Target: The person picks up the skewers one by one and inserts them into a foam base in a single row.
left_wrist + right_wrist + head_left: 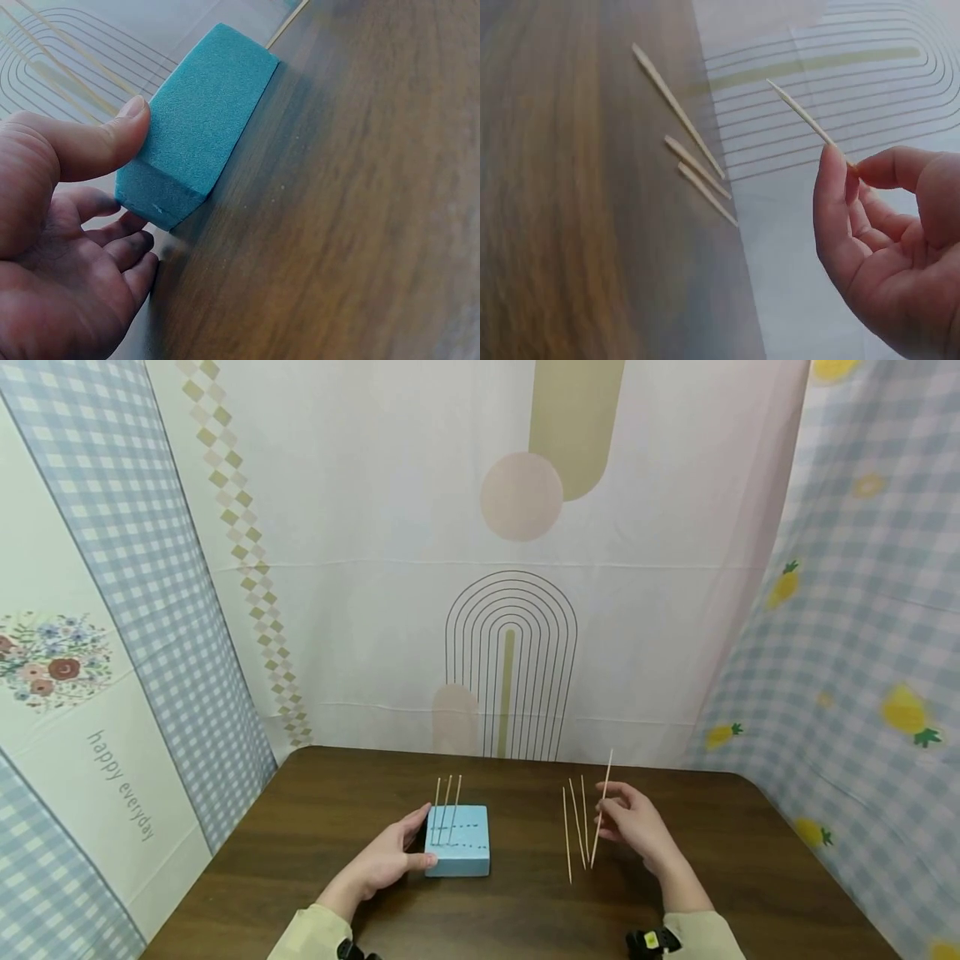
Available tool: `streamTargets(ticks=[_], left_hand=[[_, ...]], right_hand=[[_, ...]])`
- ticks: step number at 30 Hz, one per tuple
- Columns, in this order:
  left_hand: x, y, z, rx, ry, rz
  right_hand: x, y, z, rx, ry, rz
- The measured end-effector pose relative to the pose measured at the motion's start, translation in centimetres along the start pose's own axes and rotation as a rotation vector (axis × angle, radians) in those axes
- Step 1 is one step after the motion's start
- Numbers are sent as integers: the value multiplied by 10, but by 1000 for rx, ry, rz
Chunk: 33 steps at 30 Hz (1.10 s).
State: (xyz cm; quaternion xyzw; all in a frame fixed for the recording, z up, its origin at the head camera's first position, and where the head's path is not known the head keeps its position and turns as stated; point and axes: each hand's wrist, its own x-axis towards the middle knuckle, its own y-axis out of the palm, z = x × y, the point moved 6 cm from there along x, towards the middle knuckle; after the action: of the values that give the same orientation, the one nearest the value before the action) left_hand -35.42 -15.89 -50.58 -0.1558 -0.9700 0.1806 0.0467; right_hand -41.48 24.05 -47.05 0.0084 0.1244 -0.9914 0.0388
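A light blue foam block (pixel 462 867) with rows of small dark holes in its top sits on the table. Three thin wooden skewers (pixel 459 789) stand upright in its left part. My left hand (pixel 386 856) grips the block by its left side; in the left wrist view the thumb (pixel 112 142) presses on one face and the other fingers lie round the corner. Raised off the table, another wooden skewer (pixel 802 112) is pinched between the thumb and fingertips of my right hand (pixel 633 818), its pointed end showing in the right wrist view.
Three loose skewers (pixel 567 835) lie side by side on the dark wooden table (pixel 517 910), just left of my right hand. A patterned cloth (pixel 375 610) hangs behind the table's back edge, and checked curtains (pixel 862 652) hang at both sides.
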Motion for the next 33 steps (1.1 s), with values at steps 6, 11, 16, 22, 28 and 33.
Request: streamTargets(ticks=[6, 11, 16, 22, 28, 33], left_hand=[[1, -1, -1, -2, 3, -4], [0, -2, 0, -1, 0, -5], [-1, -2, 2, 3, -1, -11], [-1, -2, 1, -3, 6, -10], [-1, -1, 2, -10, 11, -2], [0, 0, 3, -17, 10, 1]], right_hand=[[-2, 15, 11, 46, -29, 48], [-5, 26, 17, 40, -52, 71], [-7, 36, 23, 75, -90, 97], [-8, 54, 33, 89, -177, 157], [-15, 74, 45, 68, -244, 150], [-24, 90, 58, 44, -314, 126]])
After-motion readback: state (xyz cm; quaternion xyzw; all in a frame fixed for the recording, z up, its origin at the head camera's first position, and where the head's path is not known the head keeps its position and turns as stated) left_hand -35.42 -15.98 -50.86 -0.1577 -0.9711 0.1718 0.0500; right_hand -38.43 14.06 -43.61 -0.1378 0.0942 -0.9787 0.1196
